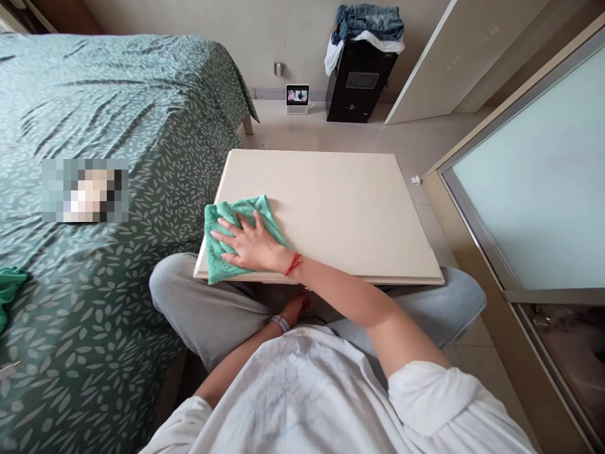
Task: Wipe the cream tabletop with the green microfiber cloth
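My right hand lies flat with its fingers spread on a green cloth. The cloth rests on the left front corner of a cream-coloured tabletop, and part of it hangs over the front edge. A red string bracelet circles my right wrist. Below the front edge, between my legs, is my left hand, wearing a pale wristband. Its fingers look curled, but shadow and my right forearm leave them hard to see, and what they hold, if anything, is hidden.
On the left stands a bed with a green leaf-patterned cover. A small screen device and a black cabinet topped with folded jeans stand by the wall. A frosted glass panel borders the right side, near crumpled paper.
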Motion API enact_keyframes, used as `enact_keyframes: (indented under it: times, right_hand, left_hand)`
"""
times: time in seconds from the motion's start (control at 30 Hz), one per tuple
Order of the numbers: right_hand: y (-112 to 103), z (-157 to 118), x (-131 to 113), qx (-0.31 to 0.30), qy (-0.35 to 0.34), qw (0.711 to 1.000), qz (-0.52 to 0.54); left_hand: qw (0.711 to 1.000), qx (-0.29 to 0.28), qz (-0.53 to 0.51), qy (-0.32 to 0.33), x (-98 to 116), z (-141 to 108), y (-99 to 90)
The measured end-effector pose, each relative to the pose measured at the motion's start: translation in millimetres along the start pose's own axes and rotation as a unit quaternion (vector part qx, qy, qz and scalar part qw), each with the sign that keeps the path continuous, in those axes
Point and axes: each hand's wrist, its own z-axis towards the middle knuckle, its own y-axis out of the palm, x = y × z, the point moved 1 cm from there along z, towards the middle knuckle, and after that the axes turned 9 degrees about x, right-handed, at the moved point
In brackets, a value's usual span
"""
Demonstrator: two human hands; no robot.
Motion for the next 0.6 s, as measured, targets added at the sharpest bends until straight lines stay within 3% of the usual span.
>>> enact_keyframes:
  times: [0.17,0.4,0.5,0.6]
  right_hand:
    - [-17,-60,77,0.006,0.121,0.993,0.01]
    - [-35,-204,192,0.067,0.362,0.926,-0.082]
    - [-36,-252,210,0.104,0.438,0.885,-0.12]
    - [-31,-273,199,0.122,0.515,0.836,-0.142]
  left_hand:
    - [1.0,-0.004,-0.016,-0.026,0,0,-2.6]
    - [0.999,-0.006,-0.005,-0.037,0,0,-0.8]
    - [0.999,-0.009,-0.006,-0.038,-1,2,-0.1]
    - [0.999,-0.014,-0.01,-0.033,-1,1,0.6]
